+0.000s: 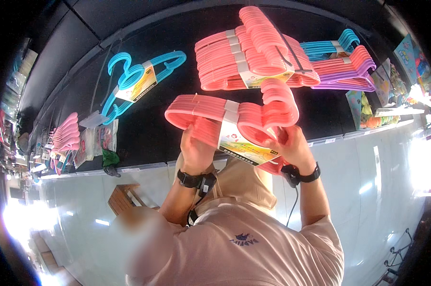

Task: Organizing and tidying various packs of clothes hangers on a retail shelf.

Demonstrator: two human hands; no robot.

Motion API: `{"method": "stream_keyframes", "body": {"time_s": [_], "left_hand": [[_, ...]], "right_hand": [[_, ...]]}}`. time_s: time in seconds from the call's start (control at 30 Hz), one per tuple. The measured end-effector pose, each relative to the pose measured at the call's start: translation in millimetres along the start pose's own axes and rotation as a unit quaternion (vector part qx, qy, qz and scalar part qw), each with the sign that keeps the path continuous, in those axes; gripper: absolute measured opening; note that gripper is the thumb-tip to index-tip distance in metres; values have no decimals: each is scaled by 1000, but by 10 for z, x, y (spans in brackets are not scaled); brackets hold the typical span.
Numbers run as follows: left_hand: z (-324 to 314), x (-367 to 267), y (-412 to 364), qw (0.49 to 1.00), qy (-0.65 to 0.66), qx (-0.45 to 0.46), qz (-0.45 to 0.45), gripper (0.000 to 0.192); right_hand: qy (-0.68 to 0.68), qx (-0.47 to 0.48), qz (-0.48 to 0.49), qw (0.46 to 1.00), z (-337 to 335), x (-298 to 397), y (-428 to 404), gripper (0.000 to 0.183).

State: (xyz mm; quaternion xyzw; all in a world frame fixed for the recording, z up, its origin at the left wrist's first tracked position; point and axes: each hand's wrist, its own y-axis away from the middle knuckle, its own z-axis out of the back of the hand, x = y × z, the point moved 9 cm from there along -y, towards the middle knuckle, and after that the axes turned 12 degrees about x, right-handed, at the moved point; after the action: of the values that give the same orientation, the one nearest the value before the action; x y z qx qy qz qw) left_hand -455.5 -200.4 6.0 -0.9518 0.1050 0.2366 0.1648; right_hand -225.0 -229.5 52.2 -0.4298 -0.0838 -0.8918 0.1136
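Observation:
I hold a bundle of pink plastic clothes hangers [208,107] with both hands, its hooks towards the upper right. A printed paper sleeve [242,137] wraps its middle. My left hand [199,150] grips the lower left arm of the bundle, thumb up. My right hand [292,146] closes around its right side below the hooks. Just beyond it, a larger stack of pink hangers [219,60] hangs from a metal display hook [290,46]. That stack also has a paper sleeve, and its lower edge is close to the hooks of the held bundle.
Blue hangers [129,80] hang at the left of the dark display panel [154,132]. Blue, pink and purple hangers [344,68] hang at the right. Small pink hangers [66,134] and packaged goods stand far left. A wooden stool [122,198] is on the pale floor [83,203].

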Motion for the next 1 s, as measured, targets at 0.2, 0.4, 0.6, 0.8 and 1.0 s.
{"method": "stream_keyframes", "body": {"time_s": [0.2, 0.4, 0.6, 0.8, 1.0], "left_hand": [[-176, 311, -82, 990, 76, 62, 105, 63], [-192, 454, -285, 987, 51, 76, 132, 65], [-107, 506, -434, 989, 61, 66, 115, 63], [62, 710, -610, 991, 76, 15, 107, 58], [211, 932, -765, 990, 110, -13, 90, 47]], "right_hand": [[32, -16, 115, 993, 487, 312, -63, 53], [43, -24, 163, 985, 735, 338, -182, 55], [-17, 18, 183, 983, 760, 101, -522, 54], [149, 77, 78, 983, 860, -45, -896, 51], [302, 29, 44, 952, 987, 86, -843, 50]]}}
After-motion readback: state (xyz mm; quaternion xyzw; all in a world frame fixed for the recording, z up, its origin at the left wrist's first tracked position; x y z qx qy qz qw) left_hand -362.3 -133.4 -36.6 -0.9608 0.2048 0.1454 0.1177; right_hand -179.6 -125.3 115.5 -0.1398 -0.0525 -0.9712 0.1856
